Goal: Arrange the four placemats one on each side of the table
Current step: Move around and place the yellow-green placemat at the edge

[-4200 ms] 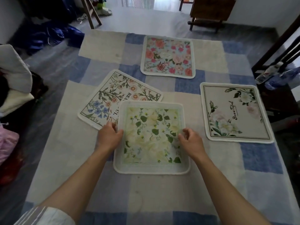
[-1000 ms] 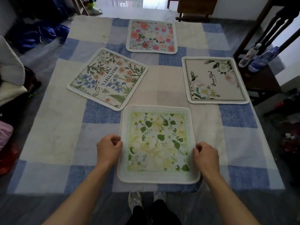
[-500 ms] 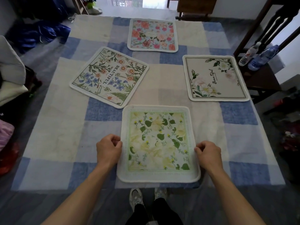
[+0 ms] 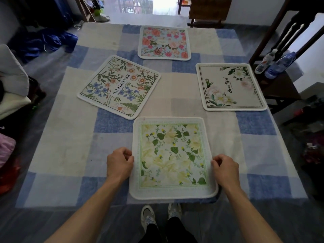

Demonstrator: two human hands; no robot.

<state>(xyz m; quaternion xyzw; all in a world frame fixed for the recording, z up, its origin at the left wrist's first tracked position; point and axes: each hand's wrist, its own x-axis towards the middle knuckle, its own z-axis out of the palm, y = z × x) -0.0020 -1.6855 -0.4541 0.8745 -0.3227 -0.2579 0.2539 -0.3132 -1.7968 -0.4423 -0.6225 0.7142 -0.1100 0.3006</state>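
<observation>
A yellow-and-green floral placemat (image 4: 172, 157) lies flat at the table's near edge, squared to it. My left hand (image 4: 120, 163) pinches its left border and my right hand (image 4: 225, 168) pinches its right border. A pink rose placemat (image 4: 164, 42) lies at the far side. A cream placemat (image 4: 229, 86) with white flowers lies at the right side. A wildflower placemat (image 4: 119, 86) reading BEAUTIFUL sits left of centre, turned at an angle.
The table wears a blue-and-cream checked cloth (image 4: 70, 137). A dark wooden chair (image 4: 280, 81) at the right holds two plastic bottles (image 4: 278, 65). Folded laundry (image 4: 12, 85) is piled at the left, and blue fabric (image 4: 43, 42) lies on the floor beyond.
Since 4.2 s ago both hands have slid the yellow-green placemat toward me, off the wildflower placemat, to the near edge. Over the last second it has stayed almost still.
</observation>
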